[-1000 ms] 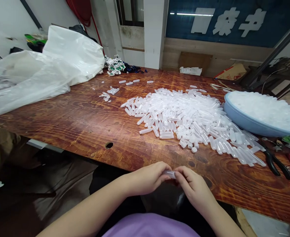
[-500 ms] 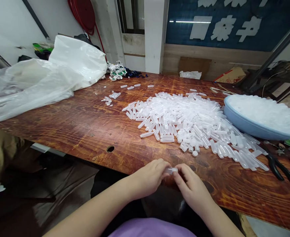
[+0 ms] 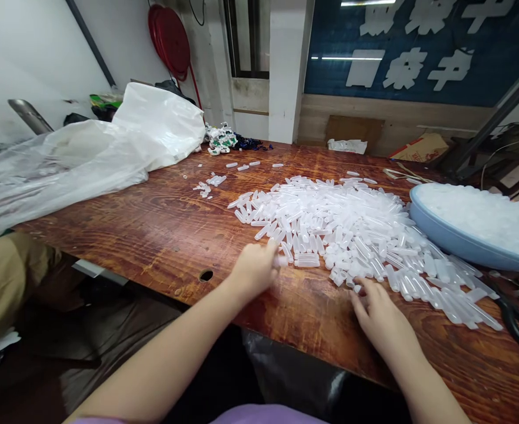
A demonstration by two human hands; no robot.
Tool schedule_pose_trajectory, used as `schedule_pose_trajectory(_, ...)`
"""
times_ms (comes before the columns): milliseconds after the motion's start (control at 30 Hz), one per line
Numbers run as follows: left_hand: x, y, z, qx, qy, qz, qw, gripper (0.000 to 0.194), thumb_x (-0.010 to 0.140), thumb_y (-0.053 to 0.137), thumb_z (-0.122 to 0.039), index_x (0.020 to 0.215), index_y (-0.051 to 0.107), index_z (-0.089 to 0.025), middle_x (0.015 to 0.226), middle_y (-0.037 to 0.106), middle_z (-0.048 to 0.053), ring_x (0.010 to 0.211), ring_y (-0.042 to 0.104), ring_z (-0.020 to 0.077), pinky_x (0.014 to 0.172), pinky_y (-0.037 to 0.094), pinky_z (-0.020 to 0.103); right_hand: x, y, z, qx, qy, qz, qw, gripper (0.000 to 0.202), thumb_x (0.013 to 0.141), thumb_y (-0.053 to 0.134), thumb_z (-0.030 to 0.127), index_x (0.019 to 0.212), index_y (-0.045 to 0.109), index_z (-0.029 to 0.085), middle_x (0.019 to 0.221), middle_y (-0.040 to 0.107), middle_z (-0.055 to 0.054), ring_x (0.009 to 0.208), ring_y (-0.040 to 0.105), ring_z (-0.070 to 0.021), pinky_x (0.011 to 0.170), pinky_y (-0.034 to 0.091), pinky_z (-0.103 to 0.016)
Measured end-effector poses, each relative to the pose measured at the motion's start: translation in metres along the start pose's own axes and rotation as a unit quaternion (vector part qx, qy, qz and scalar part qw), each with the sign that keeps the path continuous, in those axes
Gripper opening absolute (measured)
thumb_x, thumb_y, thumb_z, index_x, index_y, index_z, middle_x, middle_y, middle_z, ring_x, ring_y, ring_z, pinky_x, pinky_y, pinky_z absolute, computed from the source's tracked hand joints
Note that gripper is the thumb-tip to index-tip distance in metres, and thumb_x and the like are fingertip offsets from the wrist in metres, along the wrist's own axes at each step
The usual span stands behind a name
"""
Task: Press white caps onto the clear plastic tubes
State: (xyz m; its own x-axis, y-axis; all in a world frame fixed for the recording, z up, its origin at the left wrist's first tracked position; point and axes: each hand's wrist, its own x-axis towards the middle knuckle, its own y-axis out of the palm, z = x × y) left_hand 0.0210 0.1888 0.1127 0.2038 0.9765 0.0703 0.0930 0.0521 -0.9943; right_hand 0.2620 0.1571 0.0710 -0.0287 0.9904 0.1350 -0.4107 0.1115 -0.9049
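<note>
Near the front left of the pile of translucent plastic tubes (image 3: 303, 203), my left hand (image 3: 256, 270) is closed, slightly blurred, with a small whitish tube (image 3: 280, 261) poking out at its fingertips. My right hand (image 3: 381, 309) rests low at the pile's front edge. Its thumb and fingers close around a small white cap (image 3: 357, 288). Several loose short caps (image 3: 339, 274) lie just beyond that hand. A neat row of tubes (image 3: 306, 259) sits between the two hands.
A blue basin (image 3: 458, 238) heaped with white pieces stands at right, with black-handled pliers (image 3: 516, 324) in front. A plastic sheet (image 3: 109, 147) covers the table's left side. The wooden table (image 3: 153, 235) has a round hole (image 3: 206, 275). Another person's leg (image 3: 12, 282) shows at left.
My hands were together at the table's front edge, holding a small plastic piece between them. Now they are apart: the left has moved forward, the right to the caps. The view has shifted.
</note>
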Motion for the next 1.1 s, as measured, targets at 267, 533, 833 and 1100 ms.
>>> schedule_pose_trajectory(267,0.031,0.015,0.013,0.081,-0.002,0.020,0.997,0.026,0.081,0.037,-0.010,0.094,0.060,-0.010,0.103,0.056,0.019,0.096,0.053,0.0303,0.075,0.040,0.037,0.008,0.013,-0.020,-0.055,0.033,0.012,0.998,0.027,0.084,0.039,0.038,0.099,0.050,0.019,0.097,0.056,-0.009,0.080,0.060,-0.0215,0.060,0.043,-0.030)
schedule_pose_trajectory(533,0.020,0.022,0.006,0.066,-0.004,0.059,0.996,0.032,0.085,0.028,-0.009,0.092,0.059,-0.003,0.092,0.057,0.020,0.089,0.055,0.0309,0.073,0.043,0.039,0.012,0.006,-0.022,-0.032,0.065,0.062,0.995,0.018,0.083,0.040,0.033,0.085,0.049,0.018,0.089,0.058,-0.008,0.077,0.058,-0.0214,0.063,0.041,-0.032)
schedule_pose_trajectory(833,-0.032,0.016,-0.034,-0.600,-0.061,0.075,0.794,0.035,0.082,0.048,-0.034,0.111,0.042,-0.016,0.084,0.059,0.003,0.080,0.057,0.0173,0.078,0.044,0.034,-0.023,0.003,0.030,0.293,-0.144,0.014,0.945,0.018,0.085,0.044,0.032,0.093,0.054,0.019,0.088,0.059,-0.006,0.079,0.057,-0.0142,0.070,0.048,-0.024)
schedule_pose_trajectory(1100,-0.038,0.037,-0.056,-0.794,-0.154,0.070,0.584,0.042,0.068,0.064,-0.051,0.077,0.043,-0.015,0.063,0.054,-0.003,0.054,0.049,0.0075,0.053,0.038,0.020,-0.028,0.018,0.023,0.280,-0.266,-0.094,0.918,0.021,0.081,0.052,0.014,0.100,0.058,0.021,0.099,0.062,-0.006,0.094,0.059,-0.0155,0.082,0.051,-0.028)
